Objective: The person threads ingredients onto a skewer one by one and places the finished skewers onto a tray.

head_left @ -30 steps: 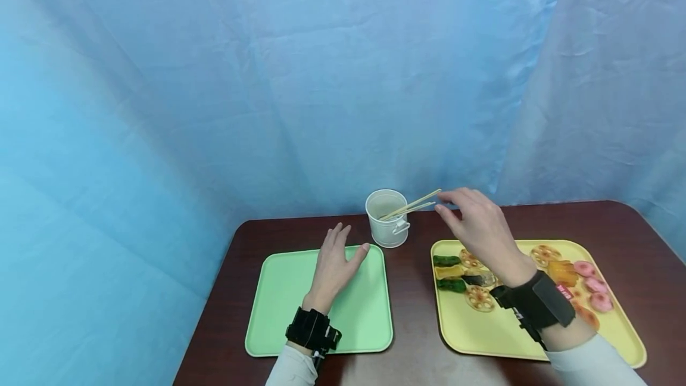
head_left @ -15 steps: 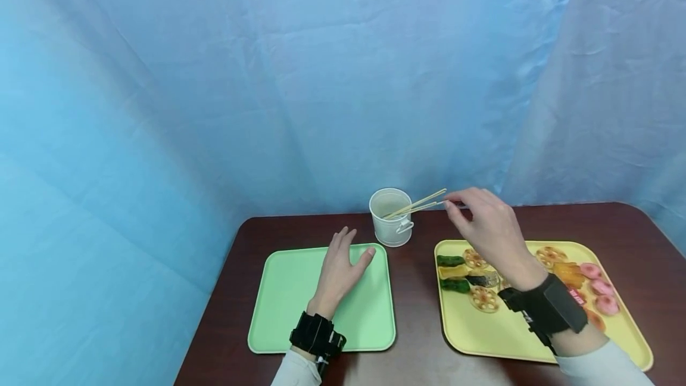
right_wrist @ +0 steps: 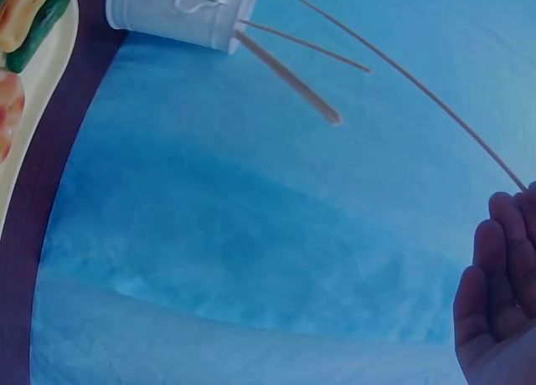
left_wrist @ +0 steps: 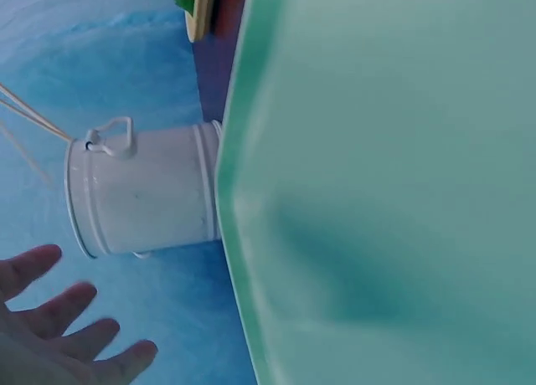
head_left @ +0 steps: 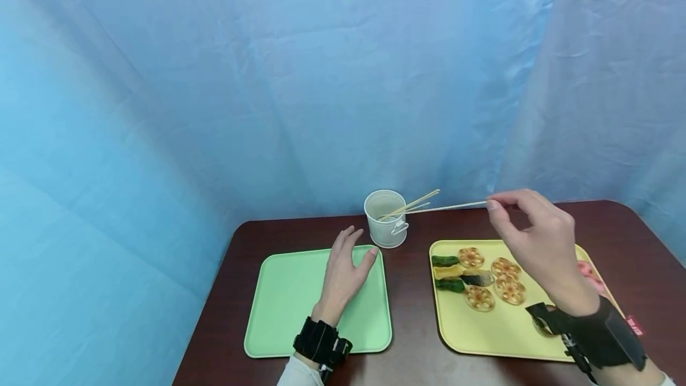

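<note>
My right hand [head_left: 541, 237] pinches the end of a thin wooden skewer [head_left: 450, 207] between thumb and index finger, above the yellow tray [head_left: 482, 341]. The skewer's other end reaches the mouth of the small white bucket [head_left: 387, 232]. Other skewers [right_wrist: 289, 77] lean out of the bucket's rim toward the right. My left hand [head_left: 343, 279] is spread with straight fingers over the light green tray [head_left: 278, 302], holding nothing. In the left wrist view its fingers [left_wrist: 63, 310] show near the bucket.
On the yellow tray lie several lotus root slices [head_left: 510, 289], green peppers [head_left: 449, 285], a dark fish-like piece [head_left: 477, 278] and pink rounds [head_left: 585, 268], partly behind the right hand. The dark wooden table [head_left: 412, 314] meets a blue curtain [head_left: 343, 88] at the back.
My right hand has moved right, away from the bucket, drawing one skewer most of the way out. My left hand stays nearly where it was over the green tray.
</note>
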The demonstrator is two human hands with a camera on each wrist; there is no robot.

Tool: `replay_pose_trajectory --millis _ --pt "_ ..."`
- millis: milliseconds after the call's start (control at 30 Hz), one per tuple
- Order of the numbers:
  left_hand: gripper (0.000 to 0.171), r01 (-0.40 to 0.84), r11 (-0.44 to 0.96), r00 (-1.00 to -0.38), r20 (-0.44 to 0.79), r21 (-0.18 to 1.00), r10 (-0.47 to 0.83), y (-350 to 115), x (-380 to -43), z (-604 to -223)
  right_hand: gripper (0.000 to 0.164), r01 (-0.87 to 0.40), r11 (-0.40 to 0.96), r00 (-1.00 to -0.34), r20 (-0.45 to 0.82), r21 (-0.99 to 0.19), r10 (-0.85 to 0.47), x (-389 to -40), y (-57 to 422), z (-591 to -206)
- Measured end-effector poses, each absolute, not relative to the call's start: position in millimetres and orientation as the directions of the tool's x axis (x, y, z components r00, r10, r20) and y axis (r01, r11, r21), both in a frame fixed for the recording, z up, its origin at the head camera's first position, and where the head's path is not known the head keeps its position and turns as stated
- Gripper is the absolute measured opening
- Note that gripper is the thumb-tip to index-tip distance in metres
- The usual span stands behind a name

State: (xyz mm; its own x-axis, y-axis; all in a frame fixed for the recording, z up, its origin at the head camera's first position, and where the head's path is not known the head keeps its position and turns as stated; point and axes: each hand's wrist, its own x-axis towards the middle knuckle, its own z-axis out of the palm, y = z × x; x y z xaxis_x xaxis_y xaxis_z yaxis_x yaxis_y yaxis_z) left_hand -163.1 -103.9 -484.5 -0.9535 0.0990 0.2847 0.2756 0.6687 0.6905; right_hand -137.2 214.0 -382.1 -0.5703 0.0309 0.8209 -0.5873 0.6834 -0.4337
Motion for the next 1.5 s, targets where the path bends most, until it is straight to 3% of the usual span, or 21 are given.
replay_pose_trajectory --millis 233,433,667,867,1167,1500 --pt "0.034 0.357 0.514 -0.923 0.379 0.78 0.067 -96.2 -159.4 -477.5 0.013 -0.579 0.568 -0.637 0.759 -0.585 0.132 -121.0 219.6 -377.9" --pt "0.03 0.317 0.168 -0.948 0.311 0.934 0.063 -81.2 -153.7 -466.4 0.019 -0.48 0.36 -0.793 0.571 -0.8 0.212 -109.3 210.9 -384.8" --pt "0.032 0.222 -0.055 -0.962 0.228 0.973 0.147 -65.1 -142.2 -456.2 0.025 -0.321 0.173 -0.904 0.356 -0.931 0.237 -102.8 193.7 -405.1" --pt "0.034 0.164 -0.15 -0.953 0.196 0.975 0.232 -56.2 -135.5 -450.6 0.026 -0.275 -0.013 -0.928 0.262 -0.961 0.265 -102.9 182.2 -422.1" --pt "0.031 -0.027 -0.502 -0.967 0.104 0.865 0.232 -42.1 -136.5 -453.0 0.027 -0.146 -0.313 -0.979 0.092 -0.939 0.18 -102.3 164.0 -443.1" --pt "0.031 -0.04 -0.535 -0.972 0.09 0.844 0.216 -38.5 -135.8 -457.2 0.021 0.034 -0.389 -0.992 -0.079 -0.921 0.102 -104.8 149.5 -448.7"
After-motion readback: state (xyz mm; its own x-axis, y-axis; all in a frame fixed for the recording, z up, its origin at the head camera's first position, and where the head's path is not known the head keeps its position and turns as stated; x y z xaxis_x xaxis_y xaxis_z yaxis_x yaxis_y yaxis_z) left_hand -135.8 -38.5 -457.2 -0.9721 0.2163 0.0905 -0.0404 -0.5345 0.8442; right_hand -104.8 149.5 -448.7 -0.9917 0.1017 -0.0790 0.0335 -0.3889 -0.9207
